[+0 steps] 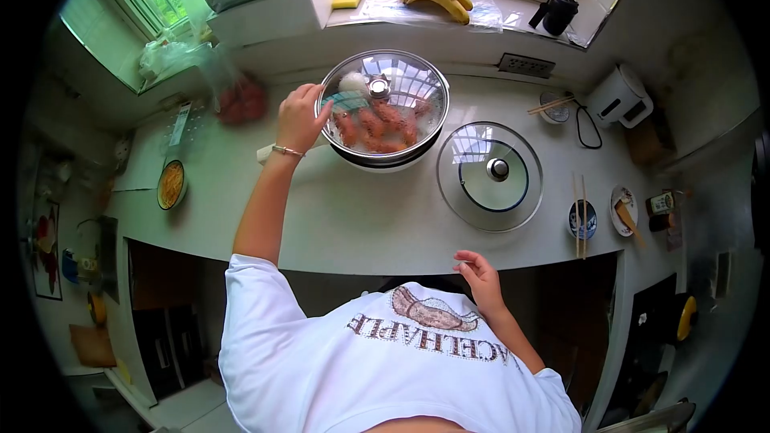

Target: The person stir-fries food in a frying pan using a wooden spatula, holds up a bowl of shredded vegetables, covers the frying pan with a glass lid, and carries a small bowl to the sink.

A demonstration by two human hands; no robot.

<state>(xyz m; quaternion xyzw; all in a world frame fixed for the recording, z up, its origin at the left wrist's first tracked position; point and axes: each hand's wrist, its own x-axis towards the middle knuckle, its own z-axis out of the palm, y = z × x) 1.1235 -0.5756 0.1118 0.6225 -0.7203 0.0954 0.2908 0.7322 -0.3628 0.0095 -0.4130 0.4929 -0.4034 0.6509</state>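
"Pale counter (361, 224): what's there?"

"Glass-lidded pot (385, 112), upper centre; left hand (301, 119), fingers spread, touches its rim."

"And the right hand (480, 277)?"

"Lower centre, half-curled; can't tell if it's pinching."

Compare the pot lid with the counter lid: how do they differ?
The pot lid caps the pot; the counter lid lies beside it. The left hand touches the pot lid; the counter lid is untouched. Both are round and clear, with a central knob.
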